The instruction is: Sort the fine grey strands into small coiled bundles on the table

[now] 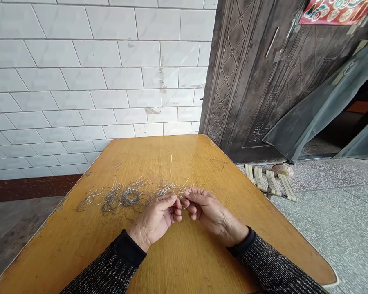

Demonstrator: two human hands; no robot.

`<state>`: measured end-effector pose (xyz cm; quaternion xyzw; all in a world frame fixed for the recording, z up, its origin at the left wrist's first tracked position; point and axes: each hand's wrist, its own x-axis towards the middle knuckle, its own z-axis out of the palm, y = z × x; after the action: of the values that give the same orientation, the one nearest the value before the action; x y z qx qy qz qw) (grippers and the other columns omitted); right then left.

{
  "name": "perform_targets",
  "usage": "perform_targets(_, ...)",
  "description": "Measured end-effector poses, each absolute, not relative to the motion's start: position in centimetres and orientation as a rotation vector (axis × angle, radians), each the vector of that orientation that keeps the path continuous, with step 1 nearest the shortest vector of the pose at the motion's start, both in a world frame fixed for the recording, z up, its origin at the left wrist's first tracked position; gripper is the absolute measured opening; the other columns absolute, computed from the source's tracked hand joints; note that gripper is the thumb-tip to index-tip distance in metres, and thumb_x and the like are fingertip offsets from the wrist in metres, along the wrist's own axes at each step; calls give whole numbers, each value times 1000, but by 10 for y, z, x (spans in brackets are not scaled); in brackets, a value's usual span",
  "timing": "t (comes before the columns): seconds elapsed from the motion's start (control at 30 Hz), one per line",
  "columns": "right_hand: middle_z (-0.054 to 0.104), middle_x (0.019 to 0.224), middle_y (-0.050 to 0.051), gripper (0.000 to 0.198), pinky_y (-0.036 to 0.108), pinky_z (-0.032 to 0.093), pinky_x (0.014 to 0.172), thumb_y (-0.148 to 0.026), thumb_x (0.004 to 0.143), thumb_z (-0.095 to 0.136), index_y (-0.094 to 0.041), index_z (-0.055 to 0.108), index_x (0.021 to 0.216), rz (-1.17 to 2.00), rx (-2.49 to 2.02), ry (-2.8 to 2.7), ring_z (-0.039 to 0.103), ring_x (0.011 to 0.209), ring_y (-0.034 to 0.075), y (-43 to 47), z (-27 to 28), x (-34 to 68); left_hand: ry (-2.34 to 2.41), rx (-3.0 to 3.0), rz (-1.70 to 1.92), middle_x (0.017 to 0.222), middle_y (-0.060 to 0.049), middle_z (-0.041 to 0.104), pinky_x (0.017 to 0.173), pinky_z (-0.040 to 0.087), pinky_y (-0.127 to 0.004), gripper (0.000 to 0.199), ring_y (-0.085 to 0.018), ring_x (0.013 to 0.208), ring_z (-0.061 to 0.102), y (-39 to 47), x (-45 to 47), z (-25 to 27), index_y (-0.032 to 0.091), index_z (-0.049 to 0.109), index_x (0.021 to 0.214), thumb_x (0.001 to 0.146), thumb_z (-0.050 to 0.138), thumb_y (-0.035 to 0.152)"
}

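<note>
My left hand (pixel 158 217) and my right hand (pixel 211 210) meet over the middle of the wooden table (pixel 184 261). Thumb and fingers of each hand pinch a thin wire (pixel 184 207), which shows as a small curve between the fingertips. Much of this wire is hidden by the fingers. Just beyond and left of my hands lie several loose coils of thin silvery wire (pixel 131 197), tangled and with ends sticking out. More wire strands (pixel 165 188) lie right behind my left hand, partly covered by it.
A white tiled wall (pixel 116 77) stands beyond the table. At the right is a dark carved metal door (pixel 251 81) with a grey curtain (pixel 319 106) beside it. A low stool with striped straps (pixel 271 181) stands on the floor close to the table's right edge.
</note>
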<state>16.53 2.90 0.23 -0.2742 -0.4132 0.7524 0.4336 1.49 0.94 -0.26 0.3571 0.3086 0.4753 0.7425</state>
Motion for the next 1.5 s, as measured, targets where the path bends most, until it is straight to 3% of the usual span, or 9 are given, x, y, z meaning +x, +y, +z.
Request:
perform_targets(0.27, 49, 50, -6, 25, 14, 35, 33, -30, 63, 70, -14, 52, 56, 1897, -682, -970, 35, 37, 2, 28, 5, 165, 649, 798, 1067, 62, -1, 55, 53, 42, -21, 19, -9, 56, 50, 8, 16, -3, 10, 62, 60, 70, 67, 26)
perform_targets(0.57, 57, 60, -3, 24, 14, 45, 45, -30, 61, 75, -13, 60, 67, 1915, -652, -947, 46, 46, 2, 35, 3, 170, 634, 806, 1016, 65, 0, 57, 59, 44, -17, 12, -6, 60, 52, 13, 8, 0, 11, 66, 72, 67, 72, 19)
perform_targets(0.83, 60, 68, -1, 21, 13, 43, 41, -29, 64, 74, -13, 63, 74, 1884, -654, -1047, 50, 50, 4, 34, 4, 176, 681, 758, 1055, 73, 0, 58, 55, 42, -19, 14, -6, 62, 53, 13, 7, -2, 13, 66, 78, 67, 72, 17)
perform_targets(1.27, 57, 63, -4, 24, 14, 42, 42, -29, 63, 75, -14, 61, 75, 1852, -657, -1116, 49, 49, 4, 37, -2, 173, 698, 736, 1123, 64, 1, 57, 51, 39, -14, 15, -4, 57, 50, 12, 10, 0, 12, 68, 75, 64, 75, 18)
perform_targets(1.4, 56, 62, -3, 26, 15, 40, 42, -34, 65, 72, -15, 59, 75, 1749, -730, -1231, 48, 49, 5, 38, -2, 173, 700, 715, 1100, 71, -1, 59, 47, 34, -12, 16, -3, 57, 49, 12, 9, 3, 11, 68, 77, 64, 74, 18)
perform_targets(1.5, 54, 61, -3, 21, 18, 41, 44, -35, 74, 64, -16, 57, 78, 1442, -830, -1451, 48, 50, 7, 39, -1, 175, 699, 733, 1073, 69, -1, 58, 49, 34, -13, 16, -3, 55, 48, 13, 8, 2, 11, 67, 76, 63, 75, 18)
